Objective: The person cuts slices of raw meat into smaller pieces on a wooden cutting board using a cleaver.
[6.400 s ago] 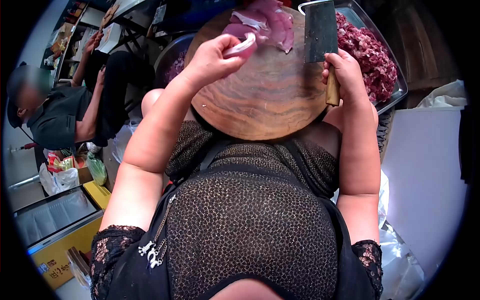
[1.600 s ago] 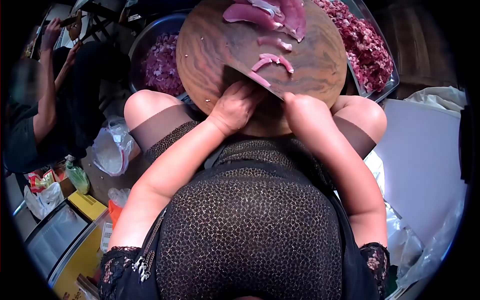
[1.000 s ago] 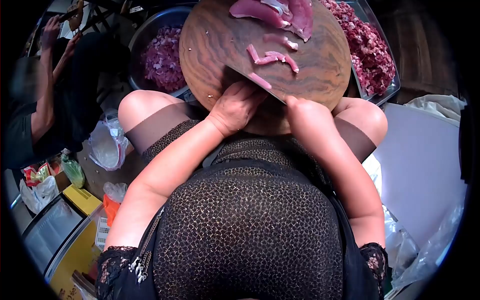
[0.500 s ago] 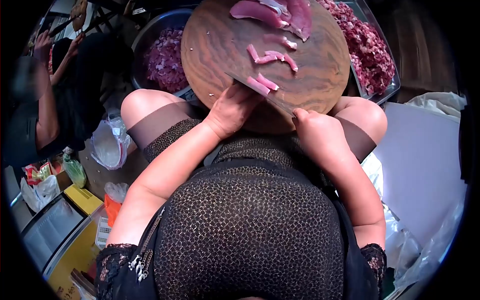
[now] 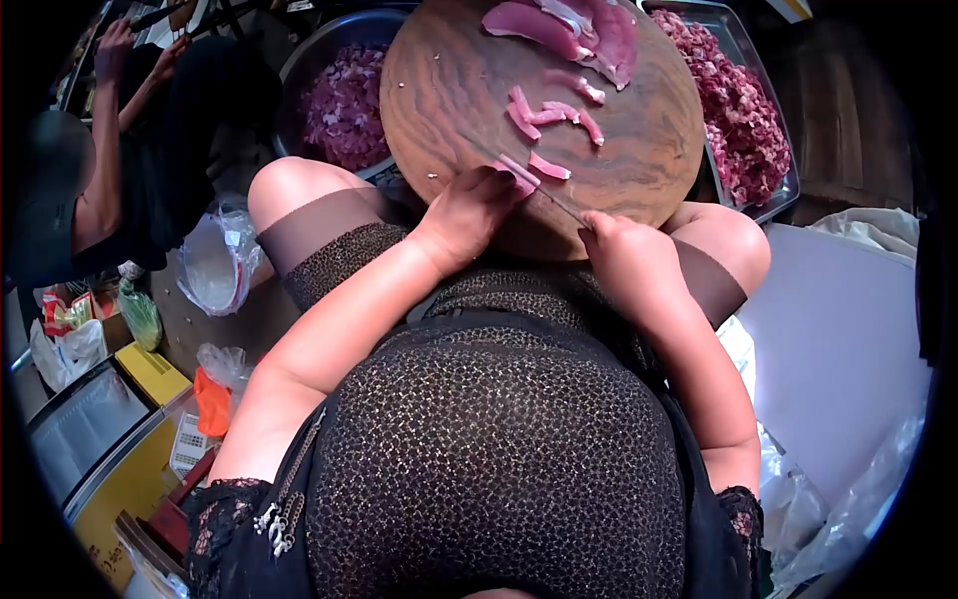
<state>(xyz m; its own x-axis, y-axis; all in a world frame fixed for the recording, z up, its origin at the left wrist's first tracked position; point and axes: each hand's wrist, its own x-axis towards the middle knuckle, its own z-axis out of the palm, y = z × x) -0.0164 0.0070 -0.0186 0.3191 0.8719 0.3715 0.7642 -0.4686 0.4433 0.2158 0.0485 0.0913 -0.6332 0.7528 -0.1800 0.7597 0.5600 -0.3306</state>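
Note:
On the round wooden chopping board (image 5: 439,110), my left hand (image 5: 469,215) has its fingers curled on a small piece of pink meat (image 5: 523,184) at the near edge. My right hand (image 5: 631,255) grips a knife (image 5: 561,204), its handle hidden in the fist. The thin blade slants up and left, close to my left fingertips, with a sliver of meat along it. One cut strip (image 5: 549,168) lies just beyond the blade. Farther up are several meat strips (image 5: 529,110) and a larger slab of meat (image 5: 599,45) with white fat.
A metal basin (image 5: 291,75) of chopped meat stands left of the board, and a metal tray (image 5: 786,150) heaped with minced meat stands right. Another person's hand (image 5: 115,50) shows at upper left. Plastic bags (image 5: 215,265) and boxes (image 5: 155,374) lie at left.
My left fingers have closed in on the meat piece beside the blade. The knife is now against that piece, with a strip left beyond it. The whole view has shifted slightly.

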